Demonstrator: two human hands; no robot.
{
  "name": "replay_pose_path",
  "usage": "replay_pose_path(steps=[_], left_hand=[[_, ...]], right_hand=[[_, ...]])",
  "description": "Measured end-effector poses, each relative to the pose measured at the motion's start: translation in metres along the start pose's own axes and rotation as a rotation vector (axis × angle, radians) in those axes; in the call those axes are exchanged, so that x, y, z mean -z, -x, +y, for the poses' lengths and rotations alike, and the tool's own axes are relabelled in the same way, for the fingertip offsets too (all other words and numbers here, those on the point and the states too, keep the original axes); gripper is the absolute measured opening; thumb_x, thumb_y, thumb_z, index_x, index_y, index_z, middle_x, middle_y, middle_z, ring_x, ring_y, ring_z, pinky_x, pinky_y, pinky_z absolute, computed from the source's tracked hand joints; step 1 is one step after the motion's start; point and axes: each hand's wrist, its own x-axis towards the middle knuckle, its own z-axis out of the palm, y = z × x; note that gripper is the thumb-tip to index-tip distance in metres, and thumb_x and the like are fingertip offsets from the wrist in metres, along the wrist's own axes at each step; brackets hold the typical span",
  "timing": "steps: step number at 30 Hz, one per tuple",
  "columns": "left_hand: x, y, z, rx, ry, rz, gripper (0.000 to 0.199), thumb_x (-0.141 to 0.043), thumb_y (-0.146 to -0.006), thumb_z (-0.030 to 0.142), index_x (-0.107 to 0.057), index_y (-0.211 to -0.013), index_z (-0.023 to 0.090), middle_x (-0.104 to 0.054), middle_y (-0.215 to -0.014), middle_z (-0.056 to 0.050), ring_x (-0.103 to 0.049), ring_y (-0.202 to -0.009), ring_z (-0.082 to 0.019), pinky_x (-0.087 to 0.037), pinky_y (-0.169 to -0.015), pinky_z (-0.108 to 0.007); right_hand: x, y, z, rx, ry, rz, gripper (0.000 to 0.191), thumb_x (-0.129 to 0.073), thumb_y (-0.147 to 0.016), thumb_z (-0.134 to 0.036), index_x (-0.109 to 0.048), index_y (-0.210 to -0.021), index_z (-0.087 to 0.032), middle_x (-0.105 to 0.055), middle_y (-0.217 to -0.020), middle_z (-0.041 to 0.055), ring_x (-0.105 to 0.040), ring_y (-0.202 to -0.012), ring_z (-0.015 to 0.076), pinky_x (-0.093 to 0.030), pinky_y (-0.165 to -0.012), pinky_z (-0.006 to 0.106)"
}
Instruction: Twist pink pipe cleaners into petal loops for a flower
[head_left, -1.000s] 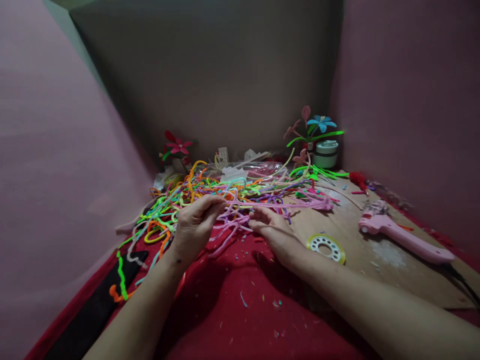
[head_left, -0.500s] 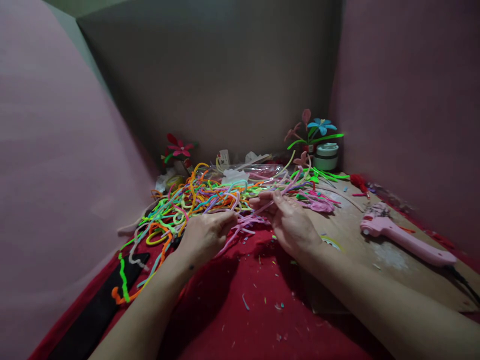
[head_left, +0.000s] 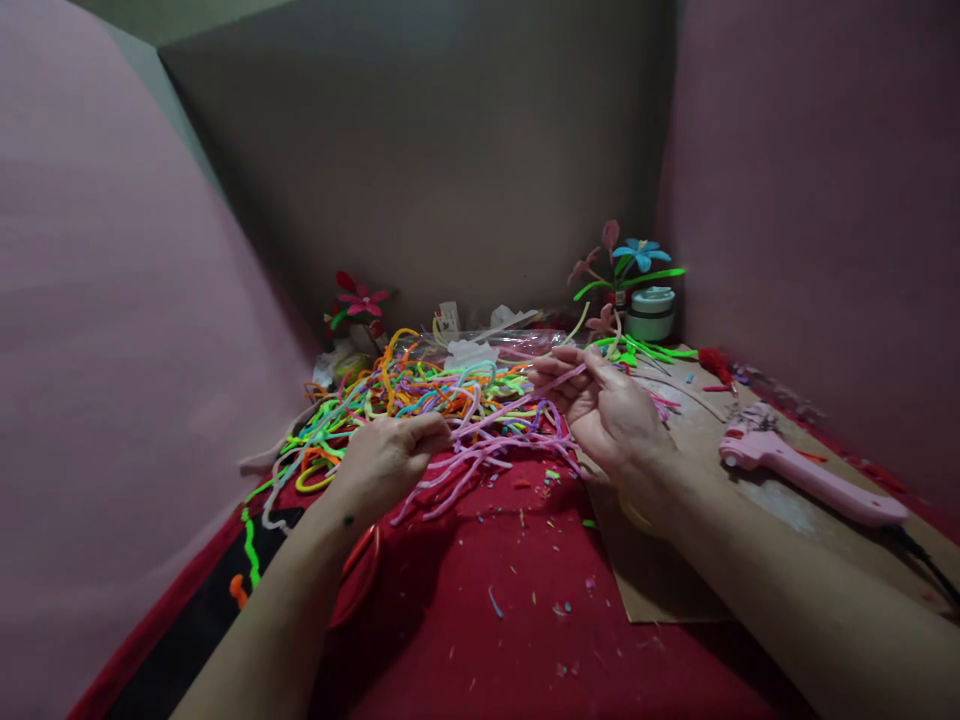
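Red cloth point(head_left: 525, 600); right hand point(head_left: 611, 412), pink strand point(head_left: 561, 380), now farther right

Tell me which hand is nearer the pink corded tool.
Right. The right hand is left of the pink corded tool, near the edge of the brown board; the left hand is farther left, by the pipe-cleaner pile.
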Motion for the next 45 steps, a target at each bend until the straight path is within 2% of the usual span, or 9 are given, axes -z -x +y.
replay_pose_path(steps=[4, 12, 15, 18, 21, 25, 33, 41, 45], left_hand=[[-0.002, 0.001, 0.001, 0.017, -0.053, -0.013, 0.019, -0.048, -0.080, 0.030, -0.066, -0.074, 0.025, -0.066, -0.062, 0.003, -0.057, -0.056, -0.012, -0.031, -0.052, -0.021], [-0.006, -0.003, 0.001, 0.019, 0.024, -0.043, 0.020, -0.048, -0.080, 0.030, -0.066, -0.076, 0.023, -0.066, -0.066, 0.001, -0.058, -0.059, -0.013, -0.035, -0.057, -0.021], [-0.007, -0.004, -0.002, 0.021, 0.091, -0.049, 0.021, -0.048, -0.081, 0.033, -0.066, -0.077, 0.022, -0.067, -0.069, 0.000, -0.058, -0.061, -0.013, -0.036, -0.058, -0.021], [-0.007, -0.004, -0.004, 0.035, 0.141, -0.024, 0.024, -0.048, -0.081, 0.036, -0.067, -0.078, 0.021, -0.067, -0.071, 0.000, -0.058, -0.063, -0.013, -0.037, -0.060, -0.022], [-0.006, -0.004, -0.004, 0.028, 0.139, -0.013, 0.025, -0.047, -0.082, 0.036, -0.066, -0.078, 0.020, -0.066, -0.069, 0.000, -0.058, -0.063, -0.013, -0.037, -0.060, -0.022], [-0.006, -0.003, -0.001, 0.033, 0.128, -0.004, 0.023, -0.048, -0.082, 0.035, -0.066, -0.079, 0.020, -0.067, -0.072, 0.000, -0.058, -0.065, -0.014, -0.038, -0.062, -0.023], [-0.008, -0.002, 0.003, 0.071, 0.059, -0.004, 0.022, -0.047, -0.082, 0.034, -0.065, -0.080, 0.021, -0.068, -0.073, -0.002, -0.058, -0.064, -0.014, -0.037, -0.061, -0.023], [-0.008, 0.000, 0.008, 0.003, 0.031, 0.012, 0.022, -0.044, -0.083, 0.030, -0.062, -0.076, 0.019, -0.063, -0.066, -0.001, -0.054, -0.059, -0.012, -0.033, -0.058, -0.022], [-0.008, 0.000, 0.008, -0.023, 0.096, -0.033, 0.020, -0.045, -0.081, 0.027, -0.060, -0.070, 0.018, -0.055, -0.058, 0.003, -0.048, -0.055, -0.010, -0.030, -0.055, -0.021]], right_hand=[[0.003, -0.004, -0.003, -0.023, -0.032, 0.029, 0.035, -0.031, -0.092, -0.032, -0.058, -0.077, -0.016, -0.067, -0.067, 0.0054, -0.065, -0.065, 0.0158, -0.052, -0.074, 0.037], [0.004, -0.005, -0.006, 0.034, 0.009, 0.131, 0.019, -0.055, -0.083, -0.028, -0.058, -0.069, -0.015, -0.065, -0.062, 0.0026, -0.065, -0.069, 0.0156, -0.052, -0.071, 0.033], [0.007, -0.006, -0.008, 0.064, 0.070, 0.135, 0.014, -0.064, -0.075, -0.027, -0.061, -0.071, -0.015, -0.065, -0.062, 0.0001, -0.062, -0.061, 0.0113, -0.051, -0.060, 0.025], [0.010, -0.008, -0.010, 0.192, 0.215, 0.183, 0.010, -0.071, -0.067, -0.020, -0.063, -0.069, -0.013, -0.061, -0.057, -0.0031, -0.053, -0.046, 0.0051, -0.044, -0.044, 0.016], [0.012, -0.010, -0.013, 0.259, 0.291, 0.217, 0.006, -0.068, -0.068, -0.014, -0.063, -0.069, -0.011, -0.061, -0.056, -0.0017, -0.054, -0.043, 0.0064, -0.046, -0.041, 0.016], [0.012, -0.012, -0.016, 0.214, 0.307, 0.234, 0.004, -0.058, -0.076, -0.010, -0.059, -0.072, -0.011, -0.064, -0.058, 0.0024, -0.060, -0.046, 0.0107, -0.052, -0.045, 0.021], [0.008, -0.011, -0.017, 0.167, 0.265, 0.291, 0.016, -0.042, -0.082, -0.001, -0.048, -0.083, -0.015, -0.060, -0.052, -0.0016, -0.062, -0.047, 0.0115, -0.056, -0.053, 0.026], [0.008, -0.017, -0.026, 0.075, 0.159, 0.400, 0.024, -0.037, -0.076, 0.006, -0.049, -0.090, -0.011, -0.063, -0.064, 0.0071, -0.067, -0.062, 0.0178, -0.057, -0.056, 0.030], [0.010, -0.018, -0.033, -0.027, 0.058, 0.362, 0.028, -0.036, -0.077, 0.005, -0.049, -0.096, -0.012, -0.064, -0.073, 0.0092, -0.067, -0.068, 0.0175, -0.056, -0.055, 0.029]])
